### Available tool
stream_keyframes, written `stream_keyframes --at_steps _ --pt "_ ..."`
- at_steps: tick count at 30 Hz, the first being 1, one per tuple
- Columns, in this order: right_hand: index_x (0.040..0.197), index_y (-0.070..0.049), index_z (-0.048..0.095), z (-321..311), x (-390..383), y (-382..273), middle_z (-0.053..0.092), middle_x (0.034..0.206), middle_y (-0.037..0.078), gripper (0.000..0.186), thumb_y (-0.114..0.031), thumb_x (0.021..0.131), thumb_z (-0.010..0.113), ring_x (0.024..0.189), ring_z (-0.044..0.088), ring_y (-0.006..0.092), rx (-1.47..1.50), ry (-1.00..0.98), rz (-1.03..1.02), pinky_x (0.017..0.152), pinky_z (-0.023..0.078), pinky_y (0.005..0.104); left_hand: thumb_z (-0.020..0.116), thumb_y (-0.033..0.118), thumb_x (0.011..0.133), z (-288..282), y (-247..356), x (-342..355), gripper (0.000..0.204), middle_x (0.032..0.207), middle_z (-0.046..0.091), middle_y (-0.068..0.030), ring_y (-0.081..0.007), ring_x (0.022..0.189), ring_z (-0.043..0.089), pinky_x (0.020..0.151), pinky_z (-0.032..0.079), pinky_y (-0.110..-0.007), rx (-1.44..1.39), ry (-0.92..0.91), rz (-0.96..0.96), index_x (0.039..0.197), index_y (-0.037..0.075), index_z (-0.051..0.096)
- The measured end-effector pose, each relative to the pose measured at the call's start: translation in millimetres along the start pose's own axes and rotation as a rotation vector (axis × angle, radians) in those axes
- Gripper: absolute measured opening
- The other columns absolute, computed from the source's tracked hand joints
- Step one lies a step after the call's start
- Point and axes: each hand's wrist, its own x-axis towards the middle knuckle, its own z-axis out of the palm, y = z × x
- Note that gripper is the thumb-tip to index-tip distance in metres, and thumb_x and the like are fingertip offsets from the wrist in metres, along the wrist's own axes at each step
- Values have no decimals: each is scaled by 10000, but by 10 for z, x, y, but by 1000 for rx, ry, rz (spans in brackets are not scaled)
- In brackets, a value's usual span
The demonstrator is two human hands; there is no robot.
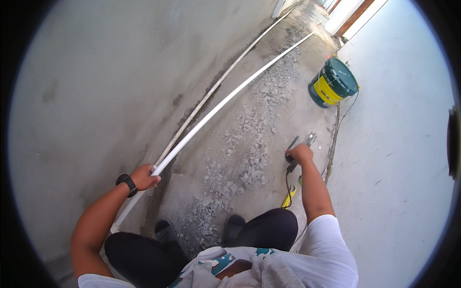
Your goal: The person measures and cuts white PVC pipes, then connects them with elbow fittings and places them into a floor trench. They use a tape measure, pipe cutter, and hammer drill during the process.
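My left hand [145, 177], with a black watch on its wrist, is closed around a long white plastic pipe [211, 113] near its lower end. A white fitting [115, 227] sits on that end, beside my left knee. The pipe runs away from me, slanting up to the right. My right hand [301, 153] is closed on a black corded tool [291, 165] low over the floor; a metal head [311, 138] shows beyond the fingers, which partly hide the tool. Its cord trails back toward my right knee, past a yellow tool [289, 197] on the floor.
An older, dirty pipe [211, 91] lies along the foot of the grey wall [105, 86]. Broken concrete rubble [252, 144] runs down the middle of the floor. A lidded green and yellow bucket [329, 89] stands by the pale right wall [394, 144].
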Motion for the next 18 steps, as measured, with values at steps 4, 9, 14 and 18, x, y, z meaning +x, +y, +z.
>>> stream_keyframes --at_steps 4,9,14,18 --pt "956 -29 725 -188 -413 -1031 711 924 199 481 -479 787 722 890 686 371 -111 225 -424 765 550 463 828 372 745 58 -907 -338 431 764 716 -65 -163 727 665 688 499 -329 103 -284 -31 866 11 626" --pt "1235 -76 623 163 -1169 -2240 646 1152 212 551 -397 799 728 1046 641 347 -139 97 -958 874 527 449 830 375 745 757 -2187 -749 378 852 704 -92 -188 806 654 690 488 -356 148 -455 -107 920 67 697" --pt "1405 -231 485 906 -1713 -3204 493 1380 161 625 -243 812 683 1190 563 347 -551 -14 -1243 924 528 420 842 320 752 1386 -3144 -869 324 840 715 -86 -163 806 666 687 489 -338 -112 -310 -141 925 83 705" --pt "1051 -121 706 1424 -2019 -3620 635 1194 115 243 -154 838 595 1073 614 288 -635 -106 -1334 861 528 412 849 322 750 1540 -3318 -973 309 836 722 -85 -161 791 678 674 493 -329 -22 -223 -198 906 90 719"
